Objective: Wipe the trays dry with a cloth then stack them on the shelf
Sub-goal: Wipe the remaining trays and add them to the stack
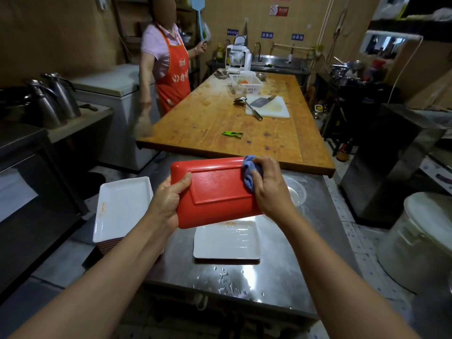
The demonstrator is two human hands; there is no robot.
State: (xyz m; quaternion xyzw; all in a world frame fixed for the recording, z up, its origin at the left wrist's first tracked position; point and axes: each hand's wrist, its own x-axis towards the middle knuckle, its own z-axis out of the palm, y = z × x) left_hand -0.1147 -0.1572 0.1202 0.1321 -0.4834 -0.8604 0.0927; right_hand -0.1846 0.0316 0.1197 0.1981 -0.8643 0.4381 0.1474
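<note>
Holding a red tray (215, 192) underside up above the steel worktop (281, 272), my left hand (168, 199) grips its 9 o'clock edge while my right hand (266, 187) pinches a blue cloth (249, 172) against its 2 o'clock corner. A wet white tray (227, 243) lies directly beneath, another white tray (122, 206) at 9 o'clock. A wooden table (220, 123) stands at 12 o'clock, a person in an orange apron (171, 74) beside it. Orange print on the trays is unreadable.
</note>
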